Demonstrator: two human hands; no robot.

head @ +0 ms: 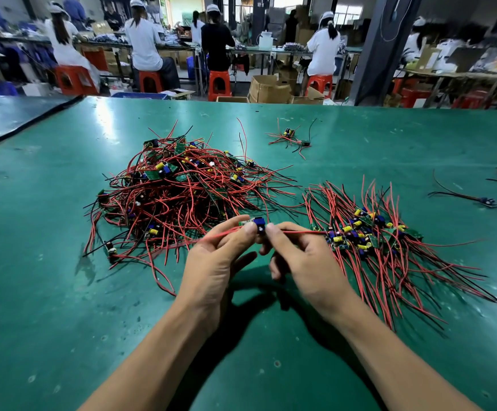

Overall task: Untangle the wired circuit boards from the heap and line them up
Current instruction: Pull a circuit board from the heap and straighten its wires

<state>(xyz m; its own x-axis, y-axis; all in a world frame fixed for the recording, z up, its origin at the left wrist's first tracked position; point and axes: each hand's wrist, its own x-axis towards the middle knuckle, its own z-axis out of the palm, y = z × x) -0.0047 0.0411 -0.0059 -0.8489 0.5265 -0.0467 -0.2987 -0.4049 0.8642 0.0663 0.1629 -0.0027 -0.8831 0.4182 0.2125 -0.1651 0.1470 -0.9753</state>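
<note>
Left hand [211,262]: thumb and forefinger pinch the left end of a small green circuit board with a blue block component [257,226]; other fingers loosely curled beneath. Right hand [303,259]: thumb and forefinger pinch the right end of the same board, other fingers tucked under.

I see the board held clear of the table between the two hands, just in front of the near edge of the heap. Its thin red wires [300,231] run out sideways. One passes the left fingers and one goes right toward the second group; I cannot tell whether it touches it.

Tangled heap of red- and black-wired circuit boards [182,188]: on the green bench mat [48,292], left of centre, beyond the hands.

Second group of wired boards [374,232]: right of the hands, boards bunched in its middle, wires fanning out roughly parallel on either side.

Small knot of a few wired boards [290,137]: farther back, well apart from the heap. Lone wired board [486,200]: near the right edge.

Background, blurred: seated workers on orange stools [219,84] at benches, with cardboard boxes [268,89] on the floor.
</note>
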